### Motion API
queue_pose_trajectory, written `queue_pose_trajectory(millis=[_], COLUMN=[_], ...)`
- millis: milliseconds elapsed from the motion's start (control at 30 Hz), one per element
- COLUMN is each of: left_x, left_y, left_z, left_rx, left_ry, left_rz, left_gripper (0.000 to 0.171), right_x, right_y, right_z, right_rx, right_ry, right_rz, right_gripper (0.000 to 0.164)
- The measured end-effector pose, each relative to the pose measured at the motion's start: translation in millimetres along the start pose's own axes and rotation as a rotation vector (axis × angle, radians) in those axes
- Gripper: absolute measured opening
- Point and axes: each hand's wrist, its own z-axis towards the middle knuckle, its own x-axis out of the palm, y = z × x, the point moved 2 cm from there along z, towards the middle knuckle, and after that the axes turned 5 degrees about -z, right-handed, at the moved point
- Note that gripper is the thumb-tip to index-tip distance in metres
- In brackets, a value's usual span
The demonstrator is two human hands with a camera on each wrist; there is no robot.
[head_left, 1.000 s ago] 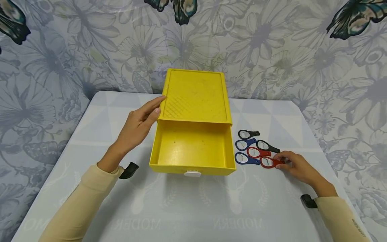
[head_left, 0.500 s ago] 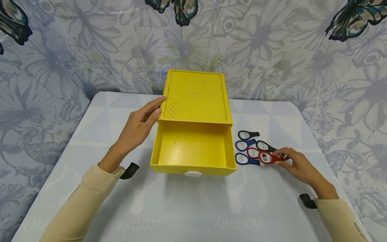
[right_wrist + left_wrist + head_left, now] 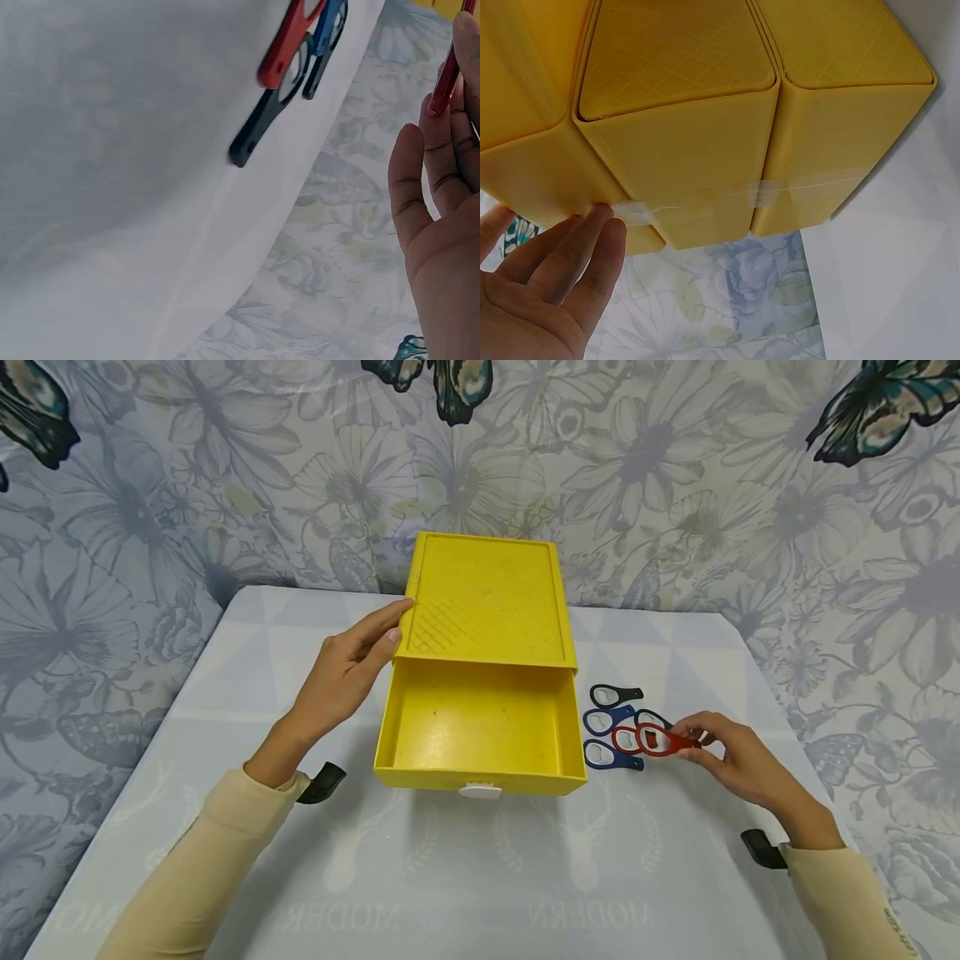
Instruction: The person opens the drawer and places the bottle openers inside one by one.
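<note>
My right hand (image 3: 738, 760) pinches a red ring-ended piece with a short handle (image 3: 678, 742) between thumb and fingers, at the right of a yellow drawer box (image 3: 483, 597). The held piece's ring overlaps another red one (image 3: 624, 740) in the head view. In the right wrist view, the held handle (image 3: 445, 84) stands between the thumb and fingers. Fairly straight fingers of my left hand (image 3: 345, 672) rest on the box's left side. In the left wrist view, that hand's fingertips (image 3: 613, 229) are right at the yellow wall, beside a strip of clear tape (image 3: 705, 204).
Similar blue (image 3: 618, 757) and black (image 3: 611, 696) ring-ended pieces lie on the table beside the box. The box's top drawer (image 3: 480, 718) is pulled out toward me, its inside bare, with a white knob (image 3: 480, 791) in front. A patterned wall (image 3: 300, 485) stands behind the table.
My right hand has lifted the red ring-ended piece from the front of the group and moved it back, over the other pieces. The left hand and the box have stayed put.
</note>
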Motion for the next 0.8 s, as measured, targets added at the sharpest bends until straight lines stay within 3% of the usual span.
queue_pose_trajectory(millis=[800], left_x=[0.7], left_y=[0.2], left_z=[-0.3], left_rx=[0.003], left_ry=[-0.007], left_rz=[0.001], left_gripper=[0.044], right_x=[-25.6], right_y=[52.2], right_z=[33.5], right_rx=[-0.085], right_ry=[-0.021], right_rz=[0.065], right_gripper=[0.053])
